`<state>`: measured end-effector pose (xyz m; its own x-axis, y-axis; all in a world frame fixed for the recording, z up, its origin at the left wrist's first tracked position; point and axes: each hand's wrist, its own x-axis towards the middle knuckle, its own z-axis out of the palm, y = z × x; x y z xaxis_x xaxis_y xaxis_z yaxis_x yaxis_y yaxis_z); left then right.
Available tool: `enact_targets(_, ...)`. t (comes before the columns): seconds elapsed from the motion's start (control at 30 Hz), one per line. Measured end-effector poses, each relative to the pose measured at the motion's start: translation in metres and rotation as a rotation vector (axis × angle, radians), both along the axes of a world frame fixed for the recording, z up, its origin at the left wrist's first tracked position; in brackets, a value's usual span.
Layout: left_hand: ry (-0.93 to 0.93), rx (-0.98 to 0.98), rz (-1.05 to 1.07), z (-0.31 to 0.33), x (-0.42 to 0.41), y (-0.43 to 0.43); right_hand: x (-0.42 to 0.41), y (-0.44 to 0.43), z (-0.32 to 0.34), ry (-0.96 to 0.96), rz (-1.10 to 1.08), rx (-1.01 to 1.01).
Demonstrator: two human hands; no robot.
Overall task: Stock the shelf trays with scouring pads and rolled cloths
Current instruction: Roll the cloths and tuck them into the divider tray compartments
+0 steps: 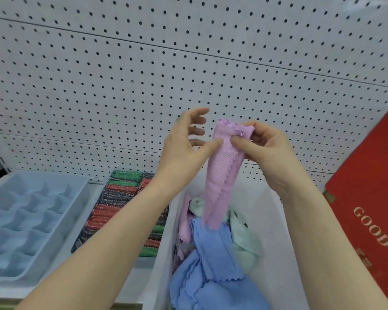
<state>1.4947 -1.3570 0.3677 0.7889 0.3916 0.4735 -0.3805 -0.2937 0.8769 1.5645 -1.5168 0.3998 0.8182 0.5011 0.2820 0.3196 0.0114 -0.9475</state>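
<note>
2 hands up over the bin (276,220), both on 1 purple cloth (224,171).

Right hand (267,151): grip clamped on the cloth's top edge, thumb in front, fingers curled behind it.

Left hand (184,142): grip slack, fingers spread and clear of the cloth. Only the thumb tip touches the cloth's left side, just under the top. Holds nothing.

Purple cloth: folded into 1 long strip with scalloped edges, hanging slightly tilted above the back half of the bin. Its lower end drops inside the bin, in front of the blue cloth (213,253); can't tell if they touch.

Inside the bin:
- blue cloth, loose and crumpled, filling the near end
- green cloth (242,238), loose, toward the bin's right wall
- more purple fabric along the bin's left wall

Around the bin:
- left, just beside it: pads (121,204), red, green and grey, packed on edge in rows; the left forearm crosses over them
- farther left: blue tray (27,218) with many compartments
- right: red box (372,198), tilted, lettered "GOOD"
- behind: white pegboard (188,63)
- under it: shelf (132,285)
</note>
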Motion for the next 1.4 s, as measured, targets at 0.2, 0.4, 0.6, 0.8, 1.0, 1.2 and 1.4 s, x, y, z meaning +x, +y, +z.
enact_targets(0.2, 0.222, -0.208, -0.163, -0.01, 0.004, 0.003, 0.003, 0.005, -0.007, 0.114, 0.03, 0.104)
enact_targets(0.4, 0.118, -0.344, -0.056, -0.011, 0.008, 0.011, -0.008, 0.003, -0.061, 0.169, 0.133, -0.132)
enact_targets(0.6, 0.115, -0.375, -0.093, -0.008, 0.007, 0.01, -0.009, 0.002, -0.063, 0.183, 0.083, -0.082)
enact_targets(0.8, 0.128, -0.39, -0.022, -0.012, 0.014, 0.001, -0.008, 0.011, -0.056, 0.111, 0.032, -0.078)
enact_targets(1.0, 0.528, -0.349, -0.404, -0.036, 0.001, 0.008, -0.002, 0.006, -0.061, 0.305, -0.054, 0.045)
enact_targets(1.2, 0.594, -0.479, -0.419, -0.049, 0.002, 0.006, 0.004, 0.001, -0.069, 0.411, 0.007, -0.05)
enact_targets(1.4, 0.345, -0.446, -0.265, -0.041, 0.001, 0.002, 0.002, 0.002, -0.061, 0.061, -0.007, 0.099)
